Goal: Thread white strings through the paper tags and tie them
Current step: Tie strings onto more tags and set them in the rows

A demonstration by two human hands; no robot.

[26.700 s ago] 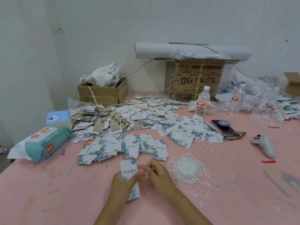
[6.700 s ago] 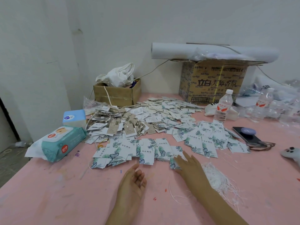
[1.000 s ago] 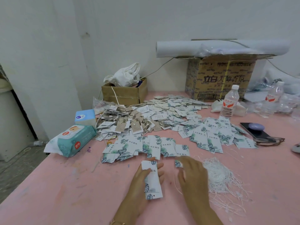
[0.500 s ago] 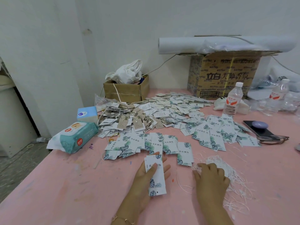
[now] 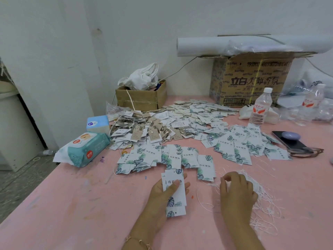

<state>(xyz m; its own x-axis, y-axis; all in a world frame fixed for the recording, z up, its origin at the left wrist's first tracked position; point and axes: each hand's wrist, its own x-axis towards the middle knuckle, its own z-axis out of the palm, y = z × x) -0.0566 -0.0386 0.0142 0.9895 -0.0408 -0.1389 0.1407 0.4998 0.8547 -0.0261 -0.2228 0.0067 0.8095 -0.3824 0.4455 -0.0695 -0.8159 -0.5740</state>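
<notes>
My left hand (image 5: 163, 193) pins the tag stack (image 5: 177, 195) under its thumb; right hand (image 5: 236, 192) curls over the strings (image 5: 266, 204), grip I cannot tell.

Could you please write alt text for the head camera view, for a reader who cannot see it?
A person's left hand holds a small stack of leaf-printed paper tags at a pink table, while the right hand rests on a tangle of white strings. Many more tags lie heaped behind, before a large cardboard box.
</notes>
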